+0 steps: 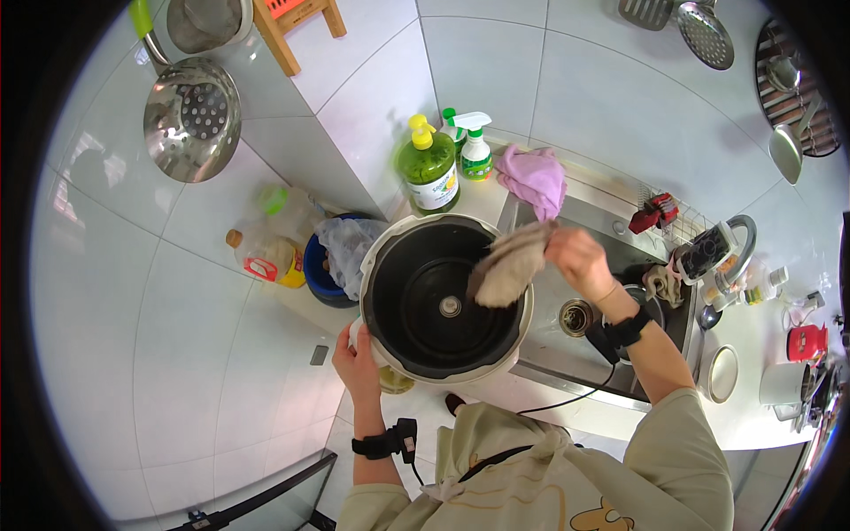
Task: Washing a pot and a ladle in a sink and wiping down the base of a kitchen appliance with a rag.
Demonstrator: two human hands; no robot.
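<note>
A round electric cooker body [412, 292] with a black interior and a pale rim faces up before me, near the sink's left end. My left hand [356, 365] grips a handle on its lower left side. Pinched by one end in my right hand [579, 259], a brownish-grey cloth [510, 265] hangs over the cooker's right rim, blurred by motion. At the cooker's inner bottom a round metal piece [450, 306] shows. Whether the cloth touches the inner wall, I cannot tell.
Behind the cooker stand a green pump bottle [433, 172], a spray bottle [476, 158] and a pink cloth [533, 176]. The steel sink [548, 332] lies right, with a faucet [744, 245] beyond. A blue bin [319, 269] and an oil bottle [269, 259] stand left.
</note>
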